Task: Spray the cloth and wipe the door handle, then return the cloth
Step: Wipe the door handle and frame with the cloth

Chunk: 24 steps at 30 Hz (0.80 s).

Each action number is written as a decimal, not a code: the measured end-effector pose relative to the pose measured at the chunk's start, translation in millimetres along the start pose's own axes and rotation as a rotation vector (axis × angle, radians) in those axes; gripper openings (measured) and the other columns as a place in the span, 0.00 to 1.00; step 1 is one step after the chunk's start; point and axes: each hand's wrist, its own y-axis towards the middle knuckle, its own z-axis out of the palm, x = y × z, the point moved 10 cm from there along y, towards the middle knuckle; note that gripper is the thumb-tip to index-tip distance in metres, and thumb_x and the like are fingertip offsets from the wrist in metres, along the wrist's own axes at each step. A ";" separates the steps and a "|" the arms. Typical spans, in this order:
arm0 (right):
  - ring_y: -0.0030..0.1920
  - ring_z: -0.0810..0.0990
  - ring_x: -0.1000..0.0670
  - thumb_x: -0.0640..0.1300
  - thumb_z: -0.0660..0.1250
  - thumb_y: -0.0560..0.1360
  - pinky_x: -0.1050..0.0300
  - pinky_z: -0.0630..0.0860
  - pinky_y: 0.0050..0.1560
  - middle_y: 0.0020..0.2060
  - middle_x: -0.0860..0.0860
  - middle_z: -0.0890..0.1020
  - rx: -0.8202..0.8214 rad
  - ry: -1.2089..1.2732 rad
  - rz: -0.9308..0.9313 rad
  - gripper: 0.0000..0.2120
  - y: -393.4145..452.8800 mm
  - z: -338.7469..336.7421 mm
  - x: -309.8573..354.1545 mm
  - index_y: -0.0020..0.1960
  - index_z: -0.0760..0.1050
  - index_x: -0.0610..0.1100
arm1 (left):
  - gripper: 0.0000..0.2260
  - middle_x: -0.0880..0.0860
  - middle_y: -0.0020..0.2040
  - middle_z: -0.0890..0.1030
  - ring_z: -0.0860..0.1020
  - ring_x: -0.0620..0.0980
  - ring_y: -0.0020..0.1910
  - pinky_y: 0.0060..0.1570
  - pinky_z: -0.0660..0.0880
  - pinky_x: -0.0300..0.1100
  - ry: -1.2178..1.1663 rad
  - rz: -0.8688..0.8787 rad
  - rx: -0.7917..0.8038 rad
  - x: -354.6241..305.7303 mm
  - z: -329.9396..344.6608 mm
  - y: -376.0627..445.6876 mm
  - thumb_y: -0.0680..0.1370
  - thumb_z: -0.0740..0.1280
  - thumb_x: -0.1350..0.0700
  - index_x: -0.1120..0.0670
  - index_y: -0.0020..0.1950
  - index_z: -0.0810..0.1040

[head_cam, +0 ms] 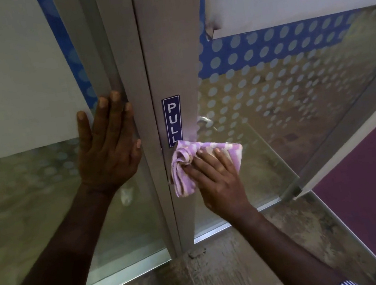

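Right hand [214, 177] of mine presses the cloth [185, 165] (purple-checked) against the door frame [169, 59]; left hand [109, 150] lies flat, fingers straight.

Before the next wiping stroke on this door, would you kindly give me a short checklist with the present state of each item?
1. Cloth held under the right hand: ok.
2. Cloth pressed against the door frame at handle height: ok.
3. Cloth covering the door handle itself: cannot tell, it is hidden.
4. Left hand flat on the neighbouring frame, steadying: ok.
5. Cloth damp from spraying: cannot tell.
6. PULL sign uncovered: not ok, its lower end is overlapped.
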 end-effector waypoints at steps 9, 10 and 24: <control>0.79 0.65 0.43 0.58 0.58 0.83 0.34 0.51 0.81 0.77 0.44 0.70 0.002 -0.076 0.514 0.29 22.2 6.4 10.7 0.77 0.68 0.40 | 0.31 0.58 0.86 0.46 0.44 0.58 0.85 0.82 0.38 0.59 0.029 -0.026 0.001 2.7 7.5 -8.2 0.86 0.49 0.44 0.62 0.84 0.55; 0.81 0.60 0.43 0.60 0.56 0.84 0.33 0.49 0.81 0.81 0.44 0.63 0.045 -0.146 0.508 0.32 21.4 16.9 14.7 0.80 0.62 0.40 | 0.31 0.58 0.86 0.46 0.44 0.58 0.85 0.82 0.38 0.59 0.026 -0.026 -0.001 2.4 7.3 -7.6 0.86 0.48 0.44 0.62 0.84 0.55; 0.69 0.75 0.45 0.52 0.68 0.79 0.39 0.62 0.76 0.65 0.48 0.80 0.082 0.086 0.122 0.21 -0.4 17.4 -17.8 0.69 0.75 0.45 | 0.32 0.58 0.85 0.43 0.42 0.57 0.85 0.82 0.38 0.59 0.060 -0.021 0.010 -0.9 6.3 -5.2 0.86 0.49 0.43 0.62 0.84 0.55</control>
